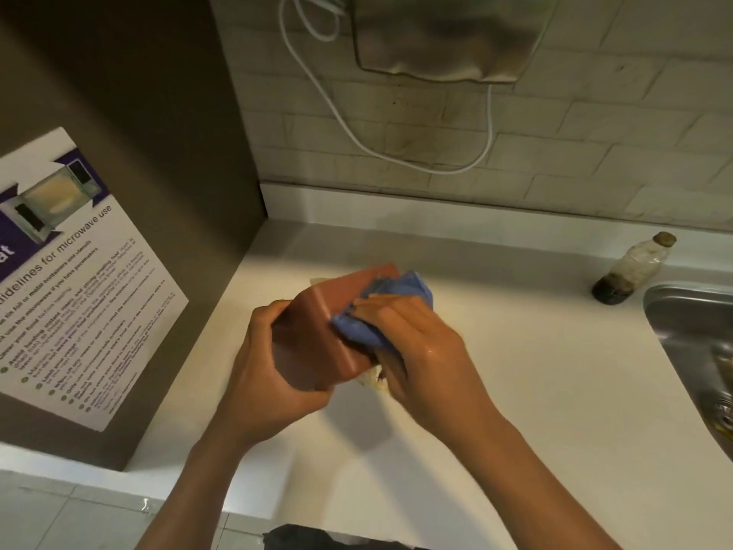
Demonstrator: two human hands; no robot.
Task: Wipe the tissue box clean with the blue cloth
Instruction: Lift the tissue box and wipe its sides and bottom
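A reddish-brown tissue box [317,335] is held tilted above the white counter [515,391]. My left hand [269,375] grips its near left side from below, fingers curled round the edge. A crumpled blue cloth [380,307] lies against the box's right face, held there by my right hand [420,347], whose fingers curl over it. A bit of white tissue [373,381] shows under the box's lower right corner. The box's right side is hidden by the cloth and hand.
A dirty plastic bottle [634,271] with dark liquid stands at the back right, beside a steel sink [690,339]. A brown cabinet wall with a microwave-use poster [71,279] rises on the left. A white cord [396,152] hangs on the tiled wall behind.
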